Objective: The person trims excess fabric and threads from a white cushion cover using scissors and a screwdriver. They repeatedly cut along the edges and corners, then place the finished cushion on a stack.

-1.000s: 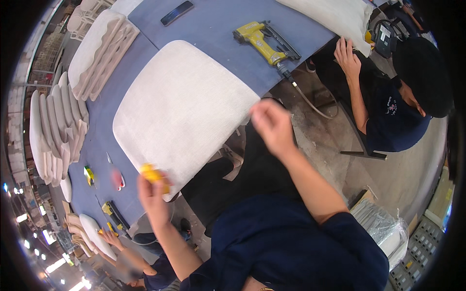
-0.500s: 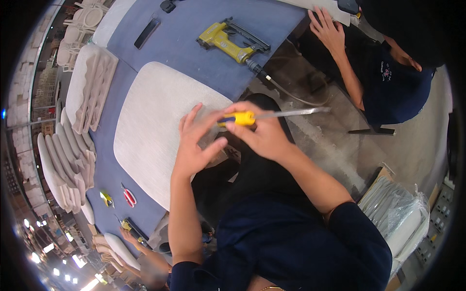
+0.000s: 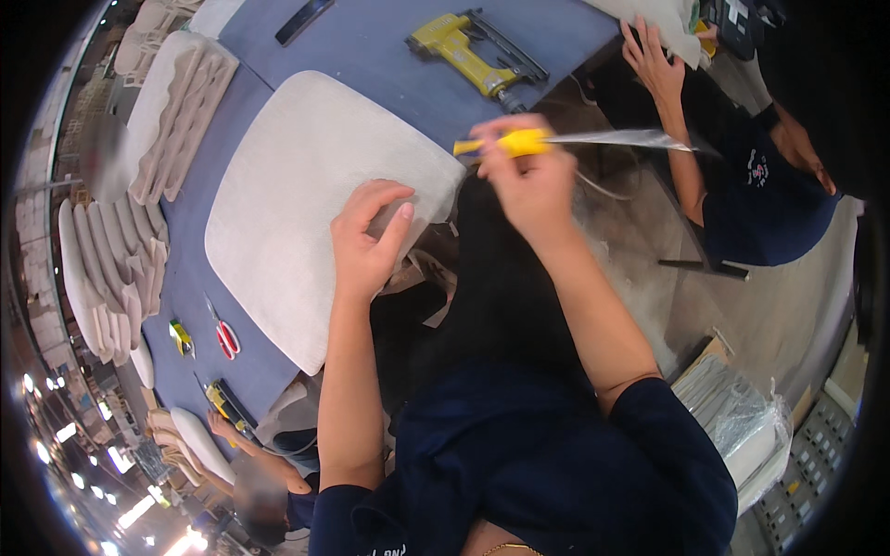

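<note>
My right hand is closed around the yellow handle of a screwdriver. Its long metal shaft points right and is smeared by motion. Under and beside my left hand lies a pale fabric-covered seat pad with rounded corners, on the blue table. The left fingers are bent over the pad near its near edge, thumb apart, with nothing visible between them. The screwdriver is raised by the pad's right corner.
A yellow staple gun with a hose lies beyond the pad. Red-handled scissors and a yellow-green tool lie at left, near stacked pale pads. Co-workers stand at upper right and lower left.
My right hand has moved up and right with the screwdriver, away from my left hand. My left hand has stayed over the pad. The whole view has shifted slightly.
</note>
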`<state>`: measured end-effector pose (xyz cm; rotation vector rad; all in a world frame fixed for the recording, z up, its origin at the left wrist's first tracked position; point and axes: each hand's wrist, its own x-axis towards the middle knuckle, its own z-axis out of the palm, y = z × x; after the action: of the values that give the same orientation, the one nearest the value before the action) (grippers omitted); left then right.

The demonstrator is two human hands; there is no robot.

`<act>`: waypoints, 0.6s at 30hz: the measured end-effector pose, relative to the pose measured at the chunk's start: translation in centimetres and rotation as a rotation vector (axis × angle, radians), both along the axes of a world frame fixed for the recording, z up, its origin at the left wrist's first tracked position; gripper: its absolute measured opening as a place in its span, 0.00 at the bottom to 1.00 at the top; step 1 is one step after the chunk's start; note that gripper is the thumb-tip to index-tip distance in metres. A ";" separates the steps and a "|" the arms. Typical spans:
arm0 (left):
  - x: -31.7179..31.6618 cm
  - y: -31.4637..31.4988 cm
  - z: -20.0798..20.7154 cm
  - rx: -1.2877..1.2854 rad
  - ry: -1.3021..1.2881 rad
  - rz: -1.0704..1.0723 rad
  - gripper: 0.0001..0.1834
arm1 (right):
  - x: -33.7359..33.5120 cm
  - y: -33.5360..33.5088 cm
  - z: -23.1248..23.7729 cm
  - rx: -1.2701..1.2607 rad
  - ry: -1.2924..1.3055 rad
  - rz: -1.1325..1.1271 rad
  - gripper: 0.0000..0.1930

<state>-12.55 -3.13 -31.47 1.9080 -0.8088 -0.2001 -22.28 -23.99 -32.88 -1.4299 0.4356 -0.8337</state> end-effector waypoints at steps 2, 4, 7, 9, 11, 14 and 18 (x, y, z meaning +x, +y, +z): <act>0.4 0.8 -1.0 -0.060 0.016 0.033 0.11 | 0.5 0.4 -2.5 -0.094 0.203 0.134 0.11; 0.2 2.7 -0.8 0.016 -0.132 0.004 0.12 | 0.0 1.6 -0.6 -0.218 0.344 0.135 0.11; -3.1 3.8 3.0 0.052 0.118 -0.040 0.24 | -1.9 4.6 2.9 -0.361 0.326 0.297 0.13; -7.5 5.5 4.1 -0.060 0.486 -0.020 0.28 | -3.8 7.3 3.8 -0.695 0.398 0.442 0.20; -11.2 8.1 1.5 -0.199 0.503 0.115 0.24 | -5.1 11.6 3.5 -0.769 0.332 0.650 0.29; -15.1 13.5 -0.4 -0.245 0.607 0.279 0.15 | -6.1 14.8 3.3 -0.835 0.312 1.015 0.39; -19.3 22.1 -0.8 -0.291 0.889 0.800 0.12 | -2.3 17.3 3.6 -0.956 0.054 1.052 0.36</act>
<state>-31.85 19.01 -32.28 1.4930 0.4971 -0.3630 -24.63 -6.66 -29.26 -2.2022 -0.7712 -0.0782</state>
